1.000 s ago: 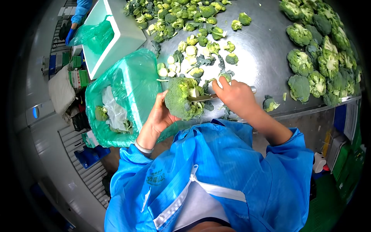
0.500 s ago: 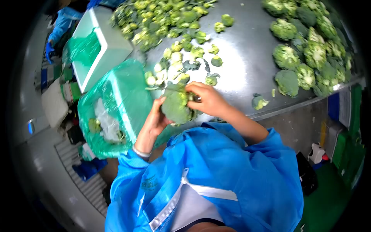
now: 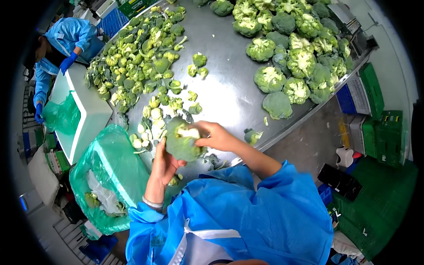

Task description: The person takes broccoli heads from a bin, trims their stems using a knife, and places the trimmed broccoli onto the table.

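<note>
A green head of broccoli (image 3: 181,145) is held over the near edge of the table, its pale cut stem turned up and to the right. My left hand (image 3: 164,165) cups it from below left, fingers curved round the florets. From the right, my right hand (image 3: 216,136) closes thumb and fingers at the stem side; whether a small tool is also in it is hidden. Cut florets and pale stem pieces (image 3: 148,130) lie just beyond my hands. Dark leaf scraps (image 3: 215,162) rest beside the head, near my right wrist.
Whole broccoli heads (image 3: 300,64) are piled at the right of the metal table (image 3: 225,81). Loose florets (image 3: 141,57) cover its left side. A green-lined bin (image 3: 119,154) and a white crate (image 3: 95,112) stand at the left. A co-worker (image 3: 68,37) with blue gloves bends beside the crate.
The view has swung right and takes in more of the table and the co-worker. In my hands the broccoli head has turned, so its pale stem now shows.
</note>
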Available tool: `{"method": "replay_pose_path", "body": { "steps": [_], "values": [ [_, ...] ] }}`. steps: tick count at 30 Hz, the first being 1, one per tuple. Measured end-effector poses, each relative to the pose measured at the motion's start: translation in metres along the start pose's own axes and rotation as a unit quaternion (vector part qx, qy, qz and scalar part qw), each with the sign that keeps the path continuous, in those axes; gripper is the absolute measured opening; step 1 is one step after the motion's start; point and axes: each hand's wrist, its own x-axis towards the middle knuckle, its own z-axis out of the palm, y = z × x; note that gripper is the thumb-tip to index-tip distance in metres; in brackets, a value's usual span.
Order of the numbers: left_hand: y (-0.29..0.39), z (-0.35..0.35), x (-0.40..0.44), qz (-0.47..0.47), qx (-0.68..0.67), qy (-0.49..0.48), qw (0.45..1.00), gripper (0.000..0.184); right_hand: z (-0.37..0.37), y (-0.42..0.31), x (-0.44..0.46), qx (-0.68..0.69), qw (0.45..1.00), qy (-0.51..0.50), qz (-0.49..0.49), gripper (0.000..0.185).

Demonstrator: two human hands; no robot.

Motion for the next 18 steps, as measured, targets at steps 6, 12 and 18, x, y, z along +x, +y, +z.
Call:
{"method": "replay_pose_path", "body": {
  "steps": [6, 12, 18],
  "values": [
    [0.025, 0.043, 0.018, 0.083, 0.046, -0.126, 0.987, 0.074, -0.121, -0.048, 0.002, 0.0, 0.871, 0.346, 0.348, 0.03],
    [0.024, -0.002, 0.005, 0.093, 0.125, 0.032, 0.987, 0.043, -0.287, -0.08, 0.04, -0.627, 0.673, 0.386, -0.071, 0.048],
    [0.017, -0.045, -0.052, 0.115, 0.087, 0.124, 0.982, 0.039, -0.426, 0.028, 0.074, -0.775, 0.584, 0.22, 0.095, 0.024]
  ]
}}
